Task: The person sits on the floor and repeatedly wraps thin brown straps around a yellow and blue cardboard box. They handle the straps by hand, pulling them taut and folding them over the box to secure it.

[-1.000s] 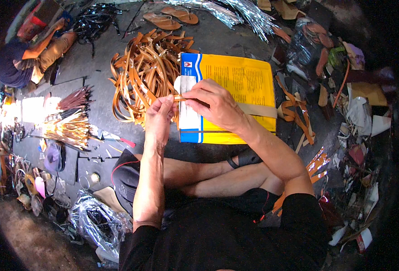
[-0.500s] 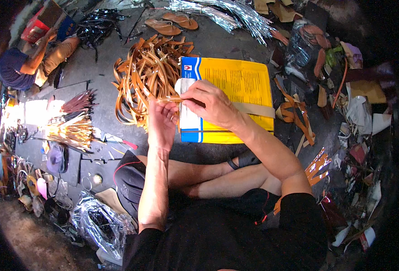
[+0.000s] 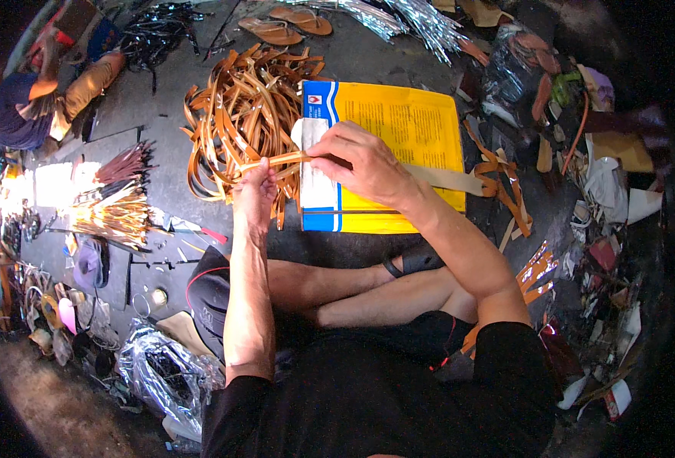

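Observation:
A narrow brown strap point(image 3: 285, 159) is stretched between my two hands above the left edge of a yellow, blue and white box or board point(image 3: 398, 114). My left hand point(image 3: 255, 189) pinches it at the near side of a tangled heap of similar brown straps point(image 3: 257, 99). The fingers of my right hand point(image 3: 364, 164) are closed on its other end, over the printed surface. A pale beige strip point(image 3: 450, 180) runs out to the right from beneath my right hand; whether it joins the brown strap is hidden.
Bundled strips point(image 3: 116, 210) lie at left, with a seated person point(image 3: 36, 111) beyond. Sandals point(image 3: 272, 30) and silvery strips point(image 3: 421, 23) lie at the far side. Loose brown strips point(image 3: 511, 195) and scraps crowd the right. Clear plastic point(image 3: 162, 366) sits near left.
My left hand has shifted left and its fingers have closed on the strap, drawing it straighter. My right hand stays pinched near the same spot. The seated person's arm has moved.

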`<state>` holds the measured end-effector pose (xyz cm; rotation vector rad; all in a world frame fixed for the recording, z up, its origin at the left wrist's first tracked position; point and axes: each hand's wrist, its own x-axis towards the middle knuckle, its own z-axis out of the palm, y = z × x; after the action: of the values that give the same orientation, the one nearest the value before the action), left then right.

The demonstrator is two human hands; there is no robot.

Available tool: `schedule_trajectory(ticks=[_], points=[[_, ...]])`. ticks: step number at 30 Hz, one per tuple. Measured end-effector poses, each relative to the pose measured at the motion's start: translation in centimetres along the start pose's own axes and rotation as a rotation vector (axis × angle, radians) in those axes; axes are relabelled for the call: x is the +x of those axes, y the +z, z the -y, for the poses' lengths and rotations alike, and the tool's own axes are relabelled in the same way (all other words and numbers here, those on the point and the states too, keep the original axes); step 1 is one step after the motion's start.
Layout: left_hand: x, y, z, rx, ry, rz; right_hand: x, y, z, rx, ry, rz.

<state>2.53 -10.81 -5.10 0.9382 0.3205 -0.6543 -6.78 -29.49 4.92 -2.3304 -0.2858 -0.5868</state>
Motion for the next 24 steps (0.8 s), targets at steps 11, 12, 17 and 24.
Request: schedule_trajectory(ticks=[11, 12, 17, 24], points=[[-3.6, 2.9, -1.7, -0.523, -0.129, 0.283, 0.5, -0.7, -0.3, 0.014, 0.004, 0.025], [-3.9, 3.2, -1.6, -0.442, -0.108, 0.299, 0.5, -0.8, -0.2, 0.002, -0.01, 0.031], [-5.1, 5.5, -1.8, 0.156, 0.225, 0.127, 0.5, -1.3, 0.4, -0.196, -0.105, 0.01], [-4.6, 6.3, -0.6, 0.318, 0.423, -0.004, 0.4, -1.6, 1.3, -0.253, -0.165, 0.106]])
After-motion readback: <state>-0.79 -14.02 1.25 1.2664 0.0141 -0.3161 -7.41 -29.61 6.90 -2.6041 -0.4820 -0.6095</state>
